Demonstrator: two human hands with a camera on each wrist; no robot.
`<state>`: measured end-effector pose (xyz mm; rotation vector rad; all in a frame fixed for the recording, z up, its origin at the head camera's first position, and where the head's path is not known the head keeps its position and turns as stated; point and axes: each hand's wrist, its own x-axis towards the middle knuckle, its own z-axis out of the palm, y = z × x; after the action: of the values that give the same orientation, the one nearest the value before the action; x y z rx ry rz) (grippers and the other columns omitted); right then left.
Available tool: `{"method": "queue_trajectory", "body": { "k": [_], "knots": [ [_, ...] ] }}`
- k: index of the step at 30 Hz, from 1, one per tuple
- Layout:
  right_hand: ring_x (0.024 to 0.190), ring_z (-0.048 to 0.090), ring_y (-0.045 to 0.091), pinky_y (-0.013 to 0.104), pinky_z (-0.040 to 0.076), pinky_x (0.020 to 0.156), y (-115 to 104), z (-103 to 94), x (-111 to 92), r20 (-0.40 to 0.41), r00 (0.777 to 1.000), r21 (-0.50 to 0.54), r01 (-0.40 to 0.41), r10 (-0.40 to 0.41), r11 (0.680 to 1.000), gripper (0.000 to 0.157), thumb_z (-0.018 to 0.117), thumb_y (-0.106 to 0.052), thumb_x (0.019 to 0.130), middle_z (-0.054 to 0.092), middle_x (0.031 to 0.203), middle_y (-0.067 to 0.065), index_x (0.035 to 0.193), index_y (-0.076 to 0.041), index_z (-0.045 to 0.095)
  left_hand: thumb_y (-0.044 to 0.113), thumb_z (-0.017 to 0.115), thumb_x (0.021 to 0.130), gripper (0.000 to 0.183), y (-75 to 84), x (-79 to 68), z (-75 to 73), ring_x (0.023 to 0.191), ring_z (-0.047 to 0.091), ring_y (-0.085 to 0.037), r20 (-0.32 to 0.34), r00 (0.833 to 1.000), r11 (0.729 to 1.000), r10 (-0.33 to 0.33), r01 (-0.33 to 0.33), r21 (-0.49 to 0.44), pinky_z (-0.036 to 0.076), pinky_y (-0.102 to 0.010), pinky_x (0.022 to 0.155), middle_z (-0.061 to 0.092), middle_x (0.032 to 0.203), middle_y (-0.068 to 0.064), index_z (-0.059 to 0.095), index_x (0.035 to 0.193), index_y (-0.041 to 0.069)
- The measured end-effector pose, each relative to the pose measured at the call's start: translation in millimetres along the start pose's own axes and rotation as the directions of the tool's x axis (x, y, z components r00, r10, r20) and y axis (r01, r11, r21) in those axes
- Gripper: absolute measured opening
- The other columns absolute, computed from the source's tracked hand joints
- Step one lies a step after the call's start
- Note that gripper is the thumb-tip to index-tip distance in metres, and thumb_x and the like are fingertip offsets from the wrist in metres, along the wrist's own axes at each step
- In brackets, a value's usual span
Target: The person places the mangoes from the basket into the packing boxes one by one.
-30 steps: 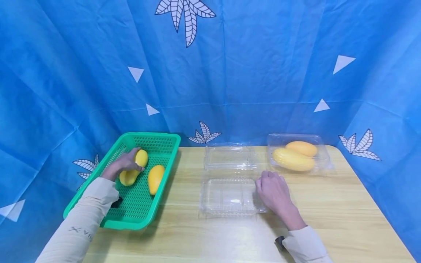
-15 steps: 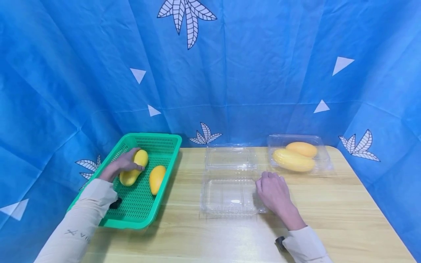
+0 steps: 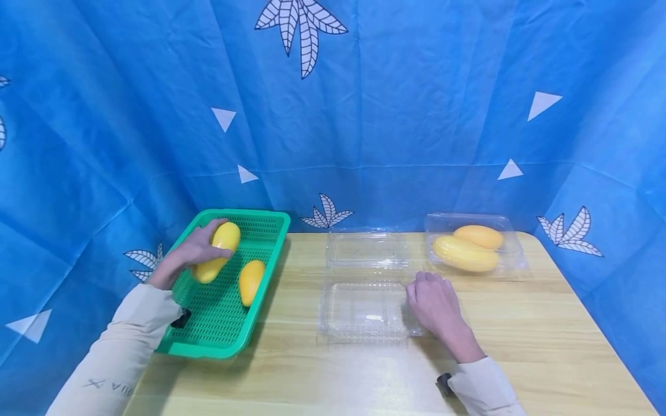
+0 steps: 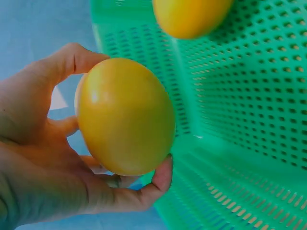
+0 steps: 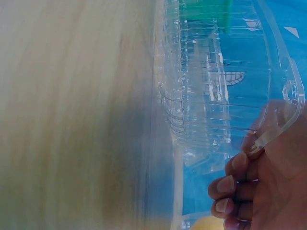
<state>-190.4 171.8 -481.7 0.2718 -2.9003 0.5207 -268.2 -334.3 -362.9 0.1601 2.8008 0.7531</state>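
while the left hand (image 3: 200,245) gripped one yellow mango (image 3: 227,238) over the left side of the green plastic basket (image 3: 218,323), thumb on one flank and fingers curled round the other, the right hand (image 3: 436,303) was at work by the clear clamshell box (image 3: 364,312) on the desk (image 3: 364,384). nicely shared labour! the left wrist view put the mango's rounded end near the perforated wall, though whether its underside touched the basket floor was hard to tell. smooth skin, plump shape: a firm, even squeeze across the fattest part looked wise, since a hold too near one end could have let it slip. and the second mango (image 3: 251,282) lay close by in the same basket, so any lift seemed best made straight up, clear of it and the rim. over to the right hand: thumb and finger pinched the clamshell box's edge, the other fingers tucked in, the rear half (image 3: 364,248) laid back. a light hold suited that flimsy plastic, enough to steady, not to buckle. just beyond sat another clamshell box (image 3: 512,245) with two mangoes (image 3: 465,254) inside, so small, quiet movements seemed right there.
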Motion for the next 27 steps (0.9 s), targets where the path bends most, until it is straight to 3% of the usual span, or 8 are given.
{"method": "queue_trajectory", "body": {
  "k": [6,14,27],
  "knots": [
    [0.073,0.049,0.026,0.041,0.043,0.069,0.9,-0.6,1.3,0.006,1.000,0.009,-0.007,0.007,1.000,0.027,0.046,-0.016,0.103,0.050,0.075,0.006,0.077,-0.011,0.049,0.019,0.075,0.089,0.096,13.8,-9.2,-5.5,0.103,0.052,-0.051,-0.033,0.999,1.000,0.011,-0.011,-0.012,0.058,-0.053,0.064,0.031,0.133,-0.039,0.015,0.163,0.009],
    [0.073,0.048,0.026,0.040,0.043,0.069,0.6,-0.4,1.7,0.016,1.000,0.010,-0.007,0.007,1.000,0.027,0.045,-0.016,0.104,0.049,0.075,0.006,0.077,-0.011,0.049,0.019,0.073,0.091,0.096,23.4,-22.5,-9.0,0.114,0.043,-0.053,-0.130,0.990,0.996,0.054,-0.063,-0.067,0.053,-0.062,0.072,0.027,0.141,-0.040,0.012,0.165,0.012],
    [0.076,0.050,0.027,0.045,0.046,0.074,-0.7,-2.8,-1.0,0.015,1.000,0.021,-0.003,0.003,1.000,0.026,0.046,-0.016,0.104,0.050,0.075,0.006,0.079,-0.010,0.050,0.012,0.071,0.094,0.095,54.8,-43.9,-7.9,0.112,0.053,-0.051,-0.249,0.953,0.963,0.171,-0.216,-0.164,0.055,-0.064,0.076,0.033,0.149,-0.030,0.010,0.166,0.027]
  ]
}}
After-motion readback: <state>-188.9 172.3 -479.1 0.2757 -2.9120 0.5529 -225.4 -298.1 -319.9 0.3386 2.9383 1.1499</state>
